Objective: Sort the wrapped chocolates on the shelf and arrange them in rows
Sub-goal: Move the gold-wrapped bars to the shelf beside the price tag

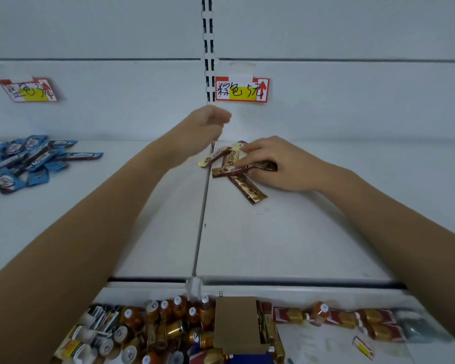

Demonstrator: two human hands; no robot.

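Observation:
A small heap of brown and gold wrapped chocolate bars [243, 183] lies on the white shelf [286, 232], just right of the thin metal divider [202, 219]. My right hand [279, 164] rests on this heap, fingers curled around a brown bar [233, 169]. My left hand [208, 127] hovers above the divider near the back wall, blurred, fingers curled; anything in it is hidden. A pile of blue wrapped chocolates [29, 161] lies at the far left of the shelf.
Two red and yellow price tags [242, 89] [29, 90] hang on the back wall. Below the shelf edge [247, 281] sit several bottles and cans [168, 327], a cardboard box [237, 324] and red-gold packs [365, 321].

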